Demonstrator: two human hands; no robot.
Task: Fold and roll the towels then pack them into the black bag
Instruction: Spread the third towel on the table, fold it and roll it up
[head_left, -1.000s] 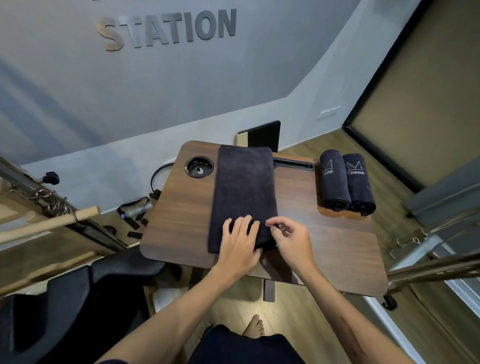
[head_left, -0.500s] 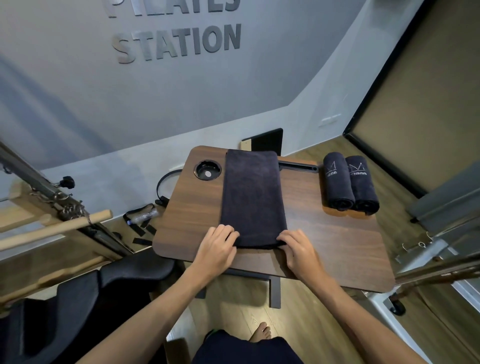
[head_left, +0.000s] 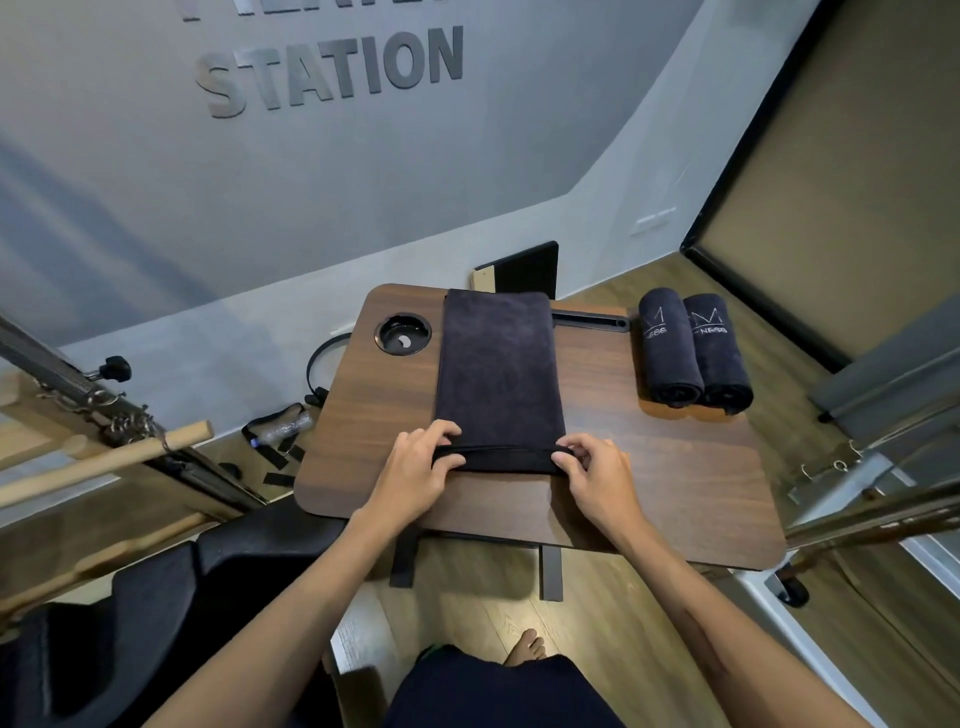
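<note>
A dark folded towel (head_left: 498, 369) lies lengthwise down the middle of the wooden table (head_left: 675, 483). Its near end is turned over into a thin first roll. My left hand (head_left: 421, 467) pinches the left end of that roll, and my right hand (head_left: 592, 470) pinches the right end. Two finished rolled towels (head_left: 693, 353) with white logos lie side by side at the table's far right. No black bag can be made out for certain.
A round cup holder (head_left: 403, 333) is sunk into the table's far left, and a slot (head_left: 589, 321) runs along the far edge. Pilates equipment with a wooden bar (head_left: 104, 462) stands at left, metal frames (head_left: 883, 467) at right. A black padded seat (head_left: 156, 597) sits near left.
My hands moved apart to the towel's near corners and turned its near edge over into a small roll. The camera view shifted slightly.
</note>
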